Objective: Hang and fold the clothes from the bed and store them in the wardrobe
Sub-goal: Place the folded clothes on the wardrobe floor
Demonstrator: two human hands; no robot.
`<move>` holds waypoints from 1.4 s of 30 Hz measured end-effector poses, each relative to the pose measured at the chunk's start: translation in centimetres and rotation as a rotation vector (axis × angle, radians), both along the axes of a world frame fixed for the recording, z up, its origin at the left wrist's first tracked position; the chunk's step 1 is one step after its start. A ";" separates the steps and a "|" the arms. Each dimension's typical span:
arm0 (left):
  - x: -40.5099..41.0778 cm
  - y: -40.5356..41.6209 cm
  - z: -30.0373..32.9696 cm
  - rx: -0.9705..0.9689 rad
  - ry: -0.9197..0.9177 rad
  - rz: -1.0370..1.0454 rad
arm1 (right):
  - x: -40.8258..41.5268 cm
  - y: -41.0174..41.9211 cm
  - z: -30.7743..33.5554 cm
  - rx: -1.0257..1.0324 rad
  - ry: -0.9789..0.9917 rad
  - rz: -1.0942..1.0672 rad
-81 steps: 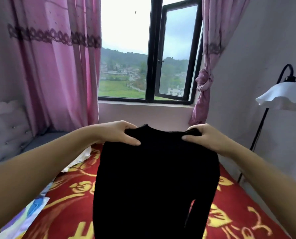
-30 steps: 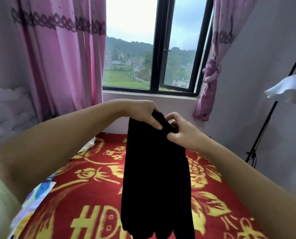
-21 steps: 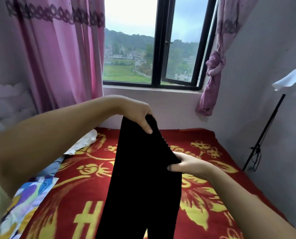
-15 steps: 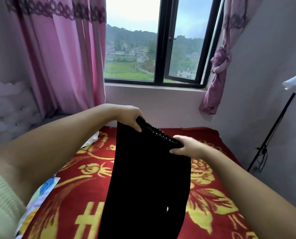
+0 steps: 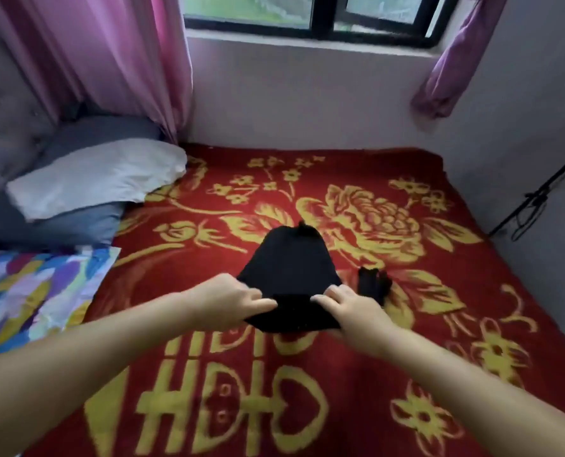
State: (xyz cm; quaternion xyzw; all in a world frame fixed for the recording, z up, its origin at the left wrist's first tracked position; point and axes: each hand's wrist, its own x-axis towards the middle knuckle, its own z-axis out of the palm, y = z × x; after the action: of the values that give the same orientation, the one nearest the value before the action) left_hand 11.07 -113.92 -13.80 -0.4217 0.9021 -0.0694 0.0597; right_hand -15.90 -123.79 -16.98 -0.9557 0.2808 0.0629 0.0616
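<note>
Your black garment (image 5: 291, 268) lies mid-blanket (image 5: 406, 374), bare blanket all around. Your left hand (image 5: 231, 301) and right hand (image 5: 353, 306), arms outstretched, each pinch its near edge, fingers closed on the fabric.

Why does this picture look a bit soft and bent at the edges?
Head view: motion blur softens the whole frame, most on the window frame and purple tied curtain; the wide-angle lens bows the walls and stretches the forearms; daylight is flat, so the folded black garment under the left hand and right hand shows no detail.
</note>
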 end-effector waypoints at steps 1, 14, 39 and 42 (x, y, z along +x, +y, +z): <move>-0.2 1.6 -4.6 0.103 -0.064 0.014 | -0.1 2.3 -4.5 0.116 0.071 0.014; -9.4 6.0 -28.7 0.465 0.217 0.392 | -7.9 0.5 -25.6 0.545 0.053 -0.564; -24.5 -0.4 -36.8 0.363 0.353 0.951 | -13.4 -21.8 -33.5 0.391 -0.484 -1.221; -24.8 0.0 -37.3 0.415 0.273 0.994 | -12.9 -22.1 -33.9 0.417 -0.556 -1.478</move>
State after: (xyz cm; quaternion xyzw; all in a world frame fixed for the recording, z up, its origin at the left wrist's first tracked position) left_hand -13.75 -113.95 -51.06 -0.7812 0.5888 0.2015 0.0494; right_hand -28.77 -145.85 -50.92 -0.4734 0.7956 -0.1823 0.3312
